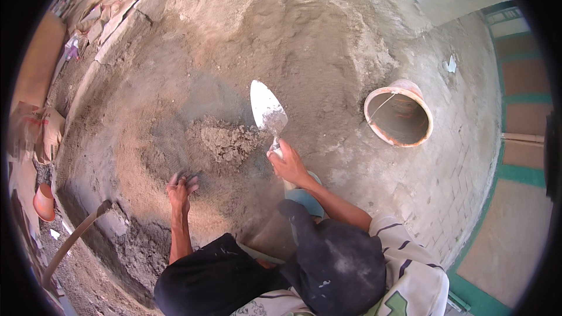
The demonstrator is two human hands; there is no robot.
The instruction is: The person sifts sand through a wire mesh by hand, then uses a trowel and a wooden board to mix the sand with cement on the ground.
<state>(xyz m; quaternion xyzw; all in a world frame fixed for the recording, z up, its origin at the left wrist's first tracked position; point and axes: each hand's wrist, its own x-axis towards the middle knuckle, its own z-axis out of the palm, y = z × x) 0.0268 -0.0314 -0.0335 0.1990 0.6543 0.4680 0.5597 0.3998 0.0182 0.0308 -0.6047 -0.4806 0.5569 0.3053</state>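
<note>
My right hand (290, 167) is wrapped round the handle of a trowel (268, 108). Its pale, pointed blade reaches away from me, with grey mortar stuck on it near the handle. Just left of the blade lies a heap of damp, lumpy mortar (225, 140) on the sandy ground. Low over the sand, nearer to me and left of the heap, is my left hand (182, 187). Its fingers are apart and slightly bent, holding nothing; whether they touch the sand I cannot tell.
A mortar-stained bucket (403, 118) stands tilted at the right, its mouth toward me. Green-framed panels (509, 228) line the right side. At the left are a raised edge (82, 90), a curved hose or pipe (76, 237), an orange pot-like thing (44, 202) and broken pieces (93, 9).
</note>
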